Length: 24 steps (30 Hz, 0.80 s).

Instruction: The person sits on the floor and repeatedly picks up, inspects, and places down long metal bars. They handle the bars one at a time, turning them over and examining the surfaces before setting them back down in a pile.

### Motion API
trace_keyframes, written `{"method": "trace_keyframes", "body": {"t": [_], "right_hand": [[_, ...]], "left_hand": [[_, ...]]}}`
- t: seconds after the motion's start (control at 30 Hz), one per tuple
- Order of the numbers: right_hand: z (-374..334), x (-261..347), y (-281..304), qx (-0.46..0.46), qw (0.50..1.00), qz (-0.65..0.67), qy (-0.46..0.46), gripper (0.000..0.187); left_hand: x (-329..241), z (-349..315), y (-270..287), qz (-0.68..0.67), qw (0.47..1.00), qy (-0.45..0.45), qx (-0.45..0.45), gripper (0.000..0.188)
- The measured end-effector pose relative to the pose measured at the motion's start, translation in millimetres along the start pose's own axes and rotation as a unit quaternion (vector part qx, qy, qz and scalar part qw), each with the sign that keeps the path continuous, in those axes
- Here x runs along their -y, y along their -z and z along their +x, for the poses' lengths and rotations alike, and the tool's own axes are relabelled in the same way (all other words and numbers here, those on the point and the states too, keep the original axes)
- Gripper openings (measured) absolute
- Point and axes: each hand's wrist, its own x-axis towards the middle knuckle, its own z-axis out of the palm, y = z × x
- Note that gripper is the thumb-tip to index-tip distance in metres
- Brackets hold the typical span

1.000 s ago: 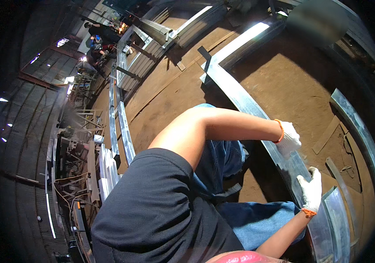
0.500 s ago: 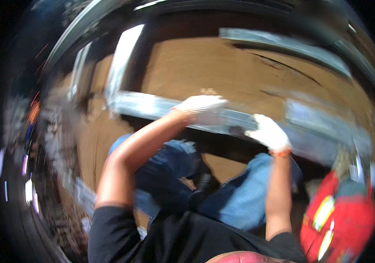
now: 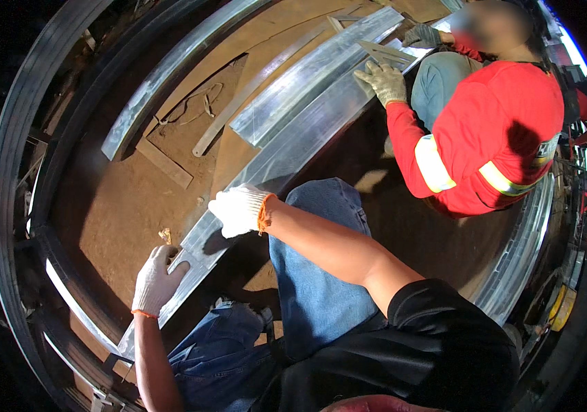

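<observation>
A long silver metal beam (image 3: 200, 254) runs diagonally in front of my knees, from the lower left to the upper right. My left hand (image 3: 159, 278), in a white knitted glove, grips its lower part, thumb on top and fingers at the far edge. Farther up the beam, my right hand (image 3: 242, 209) is closed over it in a matching glove with an orange cuff. The undersides of my fingers are partly hidden.
A co-worker in a red jacket (image 3: 486, 137) crouches at the upper right, gloved hands by a metal square (image 3: 386, 55). Another silver beam (image 3: 314, 75) lies alongside mine. A curved-looking beam (image 3: 170, 75), a flat strip (image 3: 249, 103) and a short plate (image 3: 163, 163) lie beyond.
My view has swung to the right, bringing the co-worker fully into sight. Both my hands stay at the beam, which now slants across the picture.
</observation>
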Motion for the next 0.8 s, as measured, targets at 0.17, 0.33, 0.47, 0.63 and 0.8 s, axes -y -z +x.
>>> {"method": "trace_keyframes", "body": {"t": [0.17, 0.33, 0.47, 0.63, 0.8], "right_hand": [[5, 0, 3, 0.029, 0.999, -0.005, -0.013, 0.045], [3, -7, 7, 0.02, 0.999, -0.006, -0.038, 0.042], [-4, -16, 7, -0.036, 0.998, 0.002, -0.052, 0.036], [-22, -29, 40, -0.007, 0.985, 0.054, -0.161, 0.053], [-29, -44, 40, -0.063, 0.972, 0.076, -0.212, 0.059]], "left_hand": [[13, 10, -8, -0.022, 0.998, -0.017, -0.054, 0.05], [14, 44, -21, 0.035, 0.996, -0.059, -0.048, 0.072], [4, 73, -42, 0.059, 0.992, -0.094, -0.057, 0.091], [-18, 97, -61, 0.04, 0.995, -0.089, -0.017, 0.104], [-27, 105, -79, 0.056, 0.994, -0.089, -0.009, 0.116]]}}
